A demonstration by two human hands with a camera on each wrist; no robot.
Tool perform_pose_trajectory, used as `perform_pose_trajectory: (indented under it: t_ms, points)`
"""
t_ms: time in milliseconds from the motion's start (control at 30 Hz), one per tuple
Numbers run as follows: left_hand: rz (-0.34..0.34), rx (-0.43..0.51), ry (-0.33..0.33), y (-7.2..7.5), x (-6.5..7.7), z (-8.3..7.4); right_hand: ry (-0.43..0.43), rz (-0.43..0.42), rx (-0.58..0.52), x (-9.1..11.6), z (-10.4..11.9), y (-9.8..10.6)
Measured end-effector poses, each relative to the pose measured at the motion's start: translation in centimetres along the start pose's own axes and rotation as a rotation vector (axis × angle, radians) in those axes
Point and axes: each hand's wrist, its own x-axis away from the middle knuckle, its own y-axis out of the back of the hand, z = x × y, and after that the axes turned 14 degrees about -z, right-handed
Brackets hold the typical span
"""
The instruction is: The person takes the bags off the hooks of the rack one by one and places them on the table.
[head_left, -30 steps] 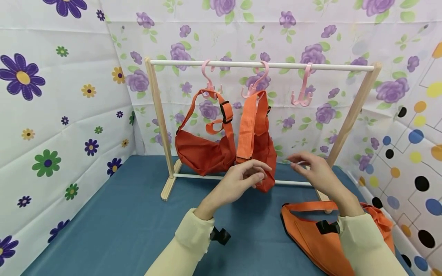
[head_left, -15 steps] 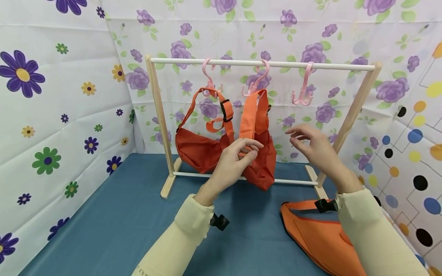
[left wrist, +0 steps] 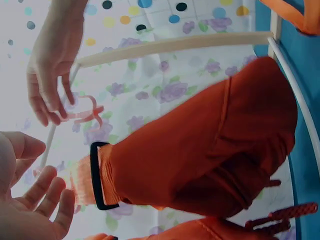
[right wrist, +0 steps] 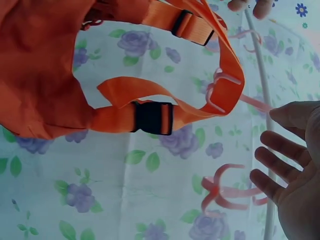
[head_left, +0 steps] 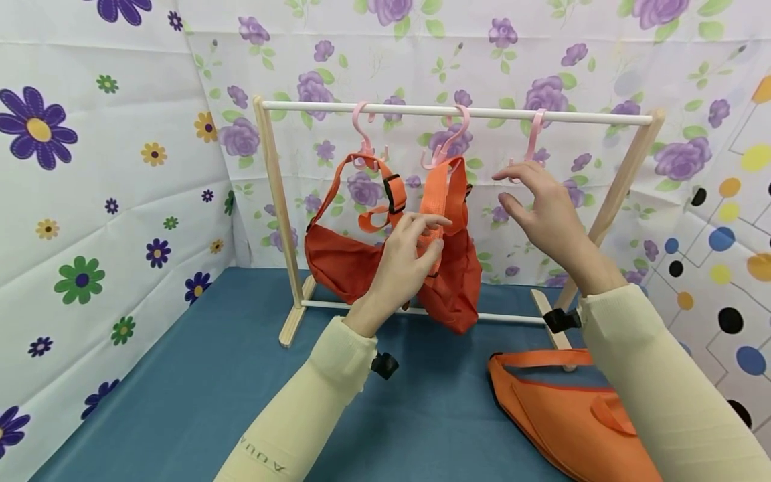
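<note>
Two red-orange waist bags hang by their straps from pink hooks: the left bag (head_left: 343, 261) and the middle bag (head_left: 456, 288). My left hand (head_left: 405, 261) is in front of the middle bag's strap, fingers loosely bent with nothing held. In the left wrist view, that bag (left wrist: 195, 150) fills the centre beside the fingers of the left hand (left wrist: 30, 195). My right hand (head_left: 547, 213) is raised before the third pink hook (head_left: 533, 137), thumb and fingers apart, and partly covers it. The right wrist view shows this bare hook (right wrist: 220, 191) near the right hand (right wrist: 300, 167).
A white rail (head_left: 409, 110) on a wooden-ended rack (head_left: 620, 187) carries the hooks. An orange waist bag (head_left: 560, 422) lies on the blue tabletop (head_left: 199, 402) at the front right, partly under my right sleeve. Patterned cloth walls (head_left: 132, 221) enclose the table.
Both hands have risen. The right one has gone up from above the lying bag to the third hook; the left one has moved up and slightly left along the middle bag.
</note>
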Motion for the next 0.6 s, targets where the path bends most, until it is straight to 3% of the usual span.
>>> perform_pose_trajectory:
  t_ms: [167,400,600]
  points:
    - [-0.027,-0.074,-0.011,-0.1,-0.8,0.4,0.013,0.009,0.013,-1.2,0.4,-0.3]
    - [0.004,-0.162,-0.003,-0.3,-1.9,0.6,0.075,-0.064,0.006,-3.2,0.5,-0.9]
    - [0.006,-0.26,-0.039,-0.9,-3.7,0.4,0.121,-0.07,0.084,-5.1,0.8,-1.5]
